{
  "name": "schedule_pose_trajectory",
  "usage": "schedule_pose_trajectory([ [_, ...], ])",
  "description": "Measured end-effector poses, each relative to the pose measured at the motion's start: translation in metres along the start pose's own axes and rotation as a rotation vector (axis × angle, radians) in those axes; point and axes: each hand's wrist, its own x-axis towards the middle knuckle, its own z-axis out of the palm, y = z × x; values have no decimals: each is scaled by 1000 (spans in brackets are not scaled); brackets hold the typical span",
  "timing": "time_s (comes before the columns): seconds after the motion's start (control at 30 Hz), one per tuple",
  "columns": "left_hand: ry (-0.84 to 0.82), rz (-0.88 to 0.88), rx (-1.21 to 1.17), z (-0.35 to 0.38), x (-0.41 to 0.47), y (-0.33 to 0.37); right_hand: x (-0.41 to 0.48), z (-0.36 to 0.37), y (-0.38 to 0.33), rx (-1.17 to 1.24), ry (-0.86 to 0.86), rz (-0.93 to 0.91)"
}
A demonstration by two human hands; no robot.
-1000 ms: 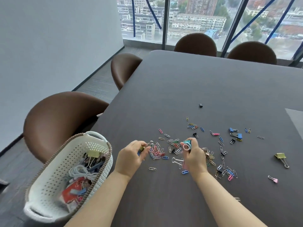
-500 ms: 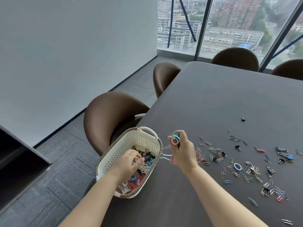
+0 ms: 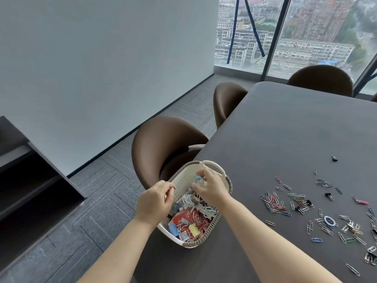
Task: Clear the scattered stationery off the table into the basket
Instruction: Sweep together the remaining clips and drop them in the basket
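The white perforated basket [image 3: 212, 166] with a brown rim sits at the table's left edge, holding clips, a white cord and red packets. My right hand [image 3: 212, 187] hovers inside its far end, fingers closed around a small teal tape roll [image 3: 197, 179] and some clips. Over the basket's left rim is my left hand [image 3: 154, 200], its fingers pinched together with nothing visible in them. Several coloured paper clips [image 3: 274, 203] and small binder clips lie scattered on the dark table [image 3: 285, 129] to the right, along with a blue-white tape ring [image 3: 328, 220].
A lone black binder clip [image 3: 334, 158] lies farther back on the table. A brown chair [image 3: 163, 139] stands just behind the basket, and more chairs line the table's far sides. A dark shelf unit [image 3: 30, 180] stands on the left, over grey floor.
Both hands left the clip pile and moved left to the basket. My right hand carried the teal roll over the rim into it. The view has swung left.
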Motion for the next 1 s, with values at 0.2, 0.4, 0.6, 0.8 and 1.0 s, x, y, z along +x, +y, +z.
schedule_pose_trajectory([
  [0.2,-66,24,3,4,0,13,-13,-10,16,-183,113,15],
  [0.4,-103,118,-22,26,9,47,-45,-47,41,-195,395,-51],
  [0.6,-138,309,-70,80,19,116,-103,-100,118,-221,511,156],
  [0.8,-411,436,15,163,6,165,-173,-137,199,-372,466,470],
  [1.0,-799,342,391,234,8,168,-230,-151,260,-544,344,814],
])
